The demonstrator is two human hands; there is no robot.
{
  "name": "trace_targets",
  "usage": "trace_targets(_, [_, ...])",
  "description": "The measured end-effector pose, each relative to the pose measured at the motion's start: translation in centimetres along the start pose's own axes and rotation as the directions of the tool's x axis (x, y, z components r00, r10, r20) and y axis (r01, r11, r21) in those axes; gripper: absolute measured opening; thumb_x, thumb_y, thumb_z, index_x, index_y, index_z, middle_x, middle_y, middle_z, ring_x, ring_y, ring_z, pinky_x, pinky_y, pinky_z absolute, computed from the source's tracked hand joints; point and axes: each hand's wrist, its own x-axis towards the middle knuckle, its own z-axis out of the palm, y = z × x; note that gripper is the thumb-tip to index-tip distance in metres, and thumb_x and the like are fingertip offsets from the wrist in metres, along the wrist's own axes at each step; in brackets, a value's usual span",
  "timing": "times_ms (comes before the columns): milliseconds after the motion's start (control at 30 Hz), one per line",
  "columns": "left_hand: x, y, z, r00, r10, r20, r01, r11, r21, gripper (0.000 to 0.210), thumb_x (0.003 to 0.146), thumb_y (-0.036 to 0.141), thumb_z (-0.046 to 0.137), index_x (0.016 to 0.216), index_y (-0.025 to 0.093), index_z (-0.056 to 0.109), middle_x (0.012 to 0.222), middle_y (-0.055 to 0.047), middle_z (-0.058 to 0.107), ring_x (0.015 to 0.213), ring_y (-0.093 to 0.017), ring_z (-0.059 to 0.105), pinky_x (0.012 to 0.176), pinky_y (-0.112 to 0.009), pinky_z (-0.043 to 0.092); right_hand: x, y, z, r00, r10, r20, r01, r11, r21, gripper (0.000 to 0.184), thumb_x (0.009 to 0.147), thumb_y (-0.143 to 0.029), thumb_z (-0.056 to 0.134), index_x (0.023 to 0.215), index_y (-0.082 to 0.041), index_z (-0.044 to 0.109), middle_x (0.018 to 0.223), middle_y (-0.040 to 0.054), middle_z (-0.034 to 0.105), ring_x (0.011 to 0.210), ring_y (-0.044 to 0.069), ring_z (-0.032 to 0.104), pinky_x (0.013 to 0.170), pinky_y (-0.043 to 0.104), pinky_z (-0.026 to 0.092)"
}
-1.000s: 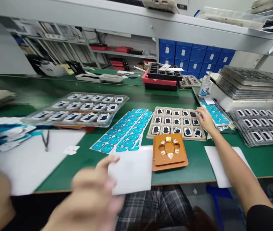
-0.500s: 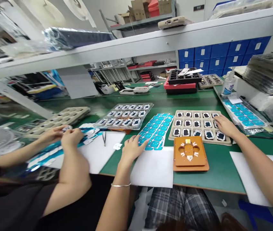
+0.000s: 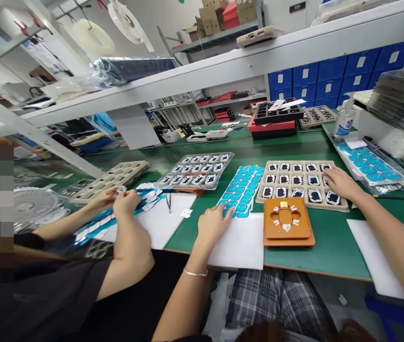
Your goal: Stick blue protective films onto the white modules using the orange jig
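Note:
My left hand (image 3: 213, 224) rests at the lower left edge of a sheet of blue rounded stickers (image 3: 240, 187), thumb apart from the bent fingers. Stretched over the right edge of a beige tray (image 3: 303, 205), my right hand (image 3: 342, 184) has its fingertips at the small white-and-black parts of the end column; its thumb is hidden. Rows of such parts, like the white-and-black part (image 3: 314, 195), fill the tray. In front of it stands an orange fixture (image 3: 289, 222) with white pads around a recess. A white foam sheet (image 3: 240, 247) lies under my left wrist.
On the left a co-worker's hands (image 3: 125, 199) hold a small part above blue strips. Tweezers (image 3: 168, 203) lie on white sheeting. A clear tray of parts (image 3: 194, 172) stands behind. To the right are a pump bottle (image 3: 344, 121) and bagged blue stickers (image 3: 372, 166). A shelf (image 3: 223, 71) crosses above.
The view has turned slightly left, so the bench things sit farther right in the picture. My left hand's fingers look more bent at the sticker sheet; my right hand stays at the tray.

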Motion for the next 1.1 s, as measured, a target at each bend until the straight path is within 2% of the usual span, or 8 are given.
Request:
trace_targets(200, [-0.9, 0.7, 0.0, 0.999, 0.039, 0.029, -0.036, 0.994, -0.104, 0.034, 0.087, 0.05, 0.062, 0.114, 0.029, 0.068, 0.138, -0.006, 0.057, 0.129, -0.033, 0.047, 0.096, -0.045, 0.047, -0.2, -0.9, -1.4, 1.0, -0.003, -0.02, 0.003, 1.0, 0.024, 0.042, 0.089, -0.025, 0.042, 0.12, -0.012, 0.068, 0.128, 0.0157, 0.065, 0.128, 0.035, 0.051, 0.105, 0.053, 0.045])
trace_targets(367, [0.2, 0.4, 0.6, 0.998, 0.027, 0.048, -0.02, 0.991, -0.129, 0.031, 0.085, 0.054, 0.062, 0.1, 0.027, 0.067, 0.145, -0.005, 0.049, 0.134, -0.036, 0.037, 0.102, -0.051, 0.042, -0.6, -3.8, -3.6, 0.994, 0.047, -0.098, -0.038, 0.995, 0.093, 0.032, 0.09, -0.032, 0.048, 0.108, -0.022, 0.073, 0.134, 0.0109, 0.06, 0.131, 0.042, 0.037, 0.094, 0.061, 0.039])
trace_targets(467, [1.5, 0.1, 0.8, 0.994, 0.079, 0.069, -0.072, 0.993, -0.093, 0.032, 0.082, 0.053, 0.065, 0.092, 0.023, 0.066, 0.144, -0.009, 0.049, 0.134, -0.038, 0.037, 0.105, -0.055, 0.037, -0.9, -6.6, -3.8, 0.991, 0.069, -0.112, -0.049, 0.984, 0.172, 0.026, 0.089, -0.037, 0.054, 0.102, -0.025, 0.074, 0.123, 0.009, 0.065, 0.118, 0.037, 0.044, 0.089, 0.054, 0.039])
trace_targets(567, [3.0, -0.4, 0.8, 0.982, 0.159, 0.104, -0.153, 0.986, -0.068, 0.033, 0.074, 0.05, 0.071, 0.085, 0.02, 0.064, 0.138, -0.013, 0.053, 0.131, -0.039, 0.041, 0.106, -0.053, 0.037, -0.8, -8.7, -3.5, 0.99, 0.094, -0.109, -0.066, 0.969, 0.237, 0.02, 0.086, -0.032, 0.057, 0.097, -0.026, 0.073, 0.115, 0.0073, 0.068, 0.108, 0.034, 0.047, 0.084, 0.047, 0.037])
trace_targets(733, [4.7, -1.1, 1.3, 0.959, 0.258, 0.114, -0.248, 0.964, -0.095, 0.033, 0.069, 0.052, 0.07, 0.076, 0.021, 0.062, 0.131, -0.013, 0.058, 0.126, -0.036, 0.045, 0.108, -0.05, 0.035, -0.2, -8.5, -4.1, 0.985, 0.113, -0.126, -0.072, 0.954, 0.291, 0.02, 0.088, -0.024, 0.053, 0.099, -0.022, 0.069, 0.107, 0.0082, 0.069, 0.103, 0.03, 0.052, 0.089, 0.044, 0.037])
trace_targets(833, [5.1, -1.3, 1.4, 0.965, 0.231, 0.12, -0.218, 0.969, -0.116, 0.038, 0.063, 0.056, 0.071, 0.072, 0.021, 0.061, 0.125, -0.015, 0.059, 0.123, -0.039, 0.045, 0.105, -0.053, 0.036, 0.2, -8.2, -4.8, 0.992, 0.071, -0.102, -0.038, 0.954, 0.296, 0.022, 0.092, -0.022, 0.048, 0.103, -0.019, 0.066, 0.109, 0.0093, 0.068, 0.103, 0.027, 0.055, 0.094, 0.043, 0.038])
trace_targets(933, [5.0, -1.1, 1.0, 0.973, 0.187, 0.139, -0.167, 0.976, -0.14, 0.041, 0.06, 0.06, 0.07, 0.071, 0.022, 0.059, 0.123, -0.015, 0.06, 0.122, -0.041, 0.044, 0.099, -0.052, 0.042, 0.3, -9.1, -4.4, 0.999, -0.036, -0.025, 0.042, 0.954, 0.296, 0.019, 0.092, -0.022, 0.051, 0.105, -0.02, 0.065, 0.113, 0.0081, 0.067, 0.109, 0.027, 0.054, 0.096, 0.043, 0.039])
trace_targets(1100, [3.4, -0.4, 0.2, 0.984, 0.126, 0.13, -0.102, 0.979, -0.174, 0.033, 0.068, 0.052, 0.067, 0.075, 0.022, 0.055, 0.127, -0.013, 0.058, 0.124, -0.044, 0.044, 0.09, -0.055, 0.045, -0.1, -11.4, -2.7, 0.978, -0.168, 0.123, 0.131, 0.956, 0.261, 0.017, 0.093, -0.02, 0.053, 0.107, -0.021, 0.063, 0.117, 0.01, 0.067, 0.116, 0.032, 0.048, 0.097, 0.049, 0.038])
